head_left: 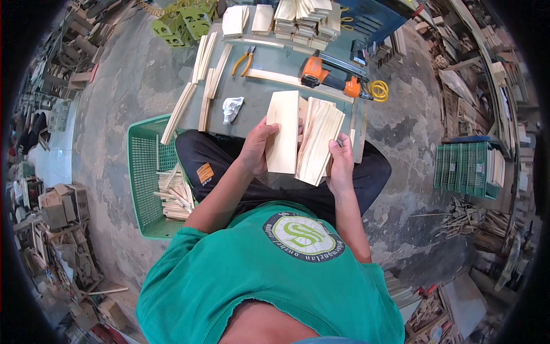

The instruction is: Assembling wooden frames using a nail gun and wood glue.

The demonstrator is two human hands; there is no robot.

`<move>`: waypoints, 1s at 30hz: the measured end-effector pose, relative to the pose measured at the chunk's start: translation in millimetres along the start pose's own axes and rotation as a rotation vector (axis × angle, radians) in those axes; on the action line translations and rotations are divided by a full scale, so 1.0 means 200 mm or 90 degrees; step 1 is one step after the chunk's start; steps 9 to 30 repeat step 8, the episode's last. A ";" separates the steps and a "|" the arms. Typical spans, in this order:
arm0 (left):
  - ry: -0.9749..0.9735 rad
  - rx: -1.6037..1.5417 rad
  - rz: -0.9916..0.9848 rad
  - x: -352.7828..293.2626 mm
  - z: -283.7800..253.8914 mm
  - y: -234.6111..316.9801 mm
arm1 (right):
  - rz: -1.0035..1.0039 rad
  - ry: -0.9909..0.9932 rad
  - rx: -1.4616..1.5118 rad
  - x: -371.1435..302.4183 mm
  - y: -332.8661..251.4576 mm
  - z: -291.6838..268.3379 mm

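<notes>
I see the left hand (256,150) wrapped round the edge of one pale board (283,132), held upright over the lap. The right hand (341,166) pinches a fanned stack (318,142) just beside it, touching. Beyond them on the table (269,94) lie a nailer (332,75), pliers (244,60) and a rag (232,108). A green crate (143,172) sits at left.

On the grey counter (269,74) lie an orange nail gun (331,75) with a coiled yellow hose (378,90), orange-handled pliers (244,60), a crumpled white rag (232,108), loose wooden slats (206,80) and stacked wood blocks (303,17) at the far edge. A green plastic basket (143,172) of wood offcuts (176,195) sits on the concrete floor (114,114); another green crate (467,169) stands well apart
</notes>
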State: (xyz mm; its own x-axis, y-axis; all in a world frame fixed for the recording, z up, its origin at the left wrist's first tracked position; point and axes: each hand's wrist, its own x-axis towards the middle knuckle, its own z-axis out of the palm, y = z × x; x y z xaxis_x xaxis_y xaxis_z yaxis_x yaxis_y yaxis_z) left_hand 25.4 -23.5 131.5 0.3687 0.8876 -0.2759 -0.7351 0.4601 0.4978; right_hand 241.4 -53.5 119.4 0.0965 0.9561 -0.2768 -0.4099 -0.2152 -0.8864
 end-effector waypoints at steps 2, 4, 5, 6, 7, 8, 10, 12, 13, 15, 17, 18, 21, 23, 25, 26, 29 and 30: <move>-0.040 0.003 0.009 -0.01 0.01 0.02 | -0.012 -0.009 0.026 -0.01 0.00 -0.01; -0.030 0.072 -0.006 -0.01 0.01 0.03 | 0.002 -0.012 0.051 -0.02 -0.02 -0.03; -0.043 0.052 -0.004 -0.01 0.00 0.03 | -0.004 -0.019 0.057 -0.02 -0.02 -0.03; -0.061 0.032 -0.004 -0.01 -0.01 0.03 | -0.009 -0.037 0.060 -0.02 -0.03 -0.03; -0.049 0.054 -0.004 0.00 -0.02 0.02 | -0.025 -0.048 0.057 -0.03 -0.03 -0.03; -0.041 0.079 -0.011 0.00 -0.03 0.02 | -0.040 -0.051 0.053 -0.03 -0.03 -0.03; -0.041 0.079 -0.011 0.00 -0.03 0.02 | -0.040 -0.051 0.053 -0.03 -0.03 -0.03; -0.041 0.079 -0.011 0.00 -0.03 0.02 | -0.040 -0.051 0.053 -0.03 -0.03 -0.03; -0.041 0.079 -0.011 0.00 -0.03 0.02 | -0.040 -0.051 0.053 -0.03 -0.03 -0.03; -0.041 0.079 -0.011 0.00 -0.03 0.02 | -0.040 -0.051 0.053 -0.03 -0.03 -0.03; -0.041 0.079 -0.011 0.00 -0.03 0.02 | -0.040 -0.051 0.053 -0.03 -0.03 -0.03; -0.041 0.079 -0.011 0.00 -0.03 0.02 | -0.040 -0.051 0.053 -0.03 -0.03 -0.03; -0.041 0.079 -0.011 0.00 -0.03 0.02 | -0.040 -0.051 0.053 -0.03 -0.03 -0.03; -0.041 0.079 -0.011 0.00 -0.03 0.02 | -0.040 -0.051 0.053 -0.03 -0.03 -0.03; -0.041 0.079 -0.011 0.00 -0.03 0.02 | -0.040 -0.051 0.053 -0.03 -0.03 -0.03; -0.041 0.079 -0.011 0.00 -0.03 0.02 | -0.040 -0.051 0.053 -0.03 -0.03 -0.03; -0.041 0.079 -0.011 0.00 -0.03 0.02 | -0.040 -0.051 0.053 -0.03 -0.03 -0.03; -0.041 0.079 -0.011 0.00 -0.03 0.02 | -0.040 -0.051 0.053 -0.03 -0.03 -0.03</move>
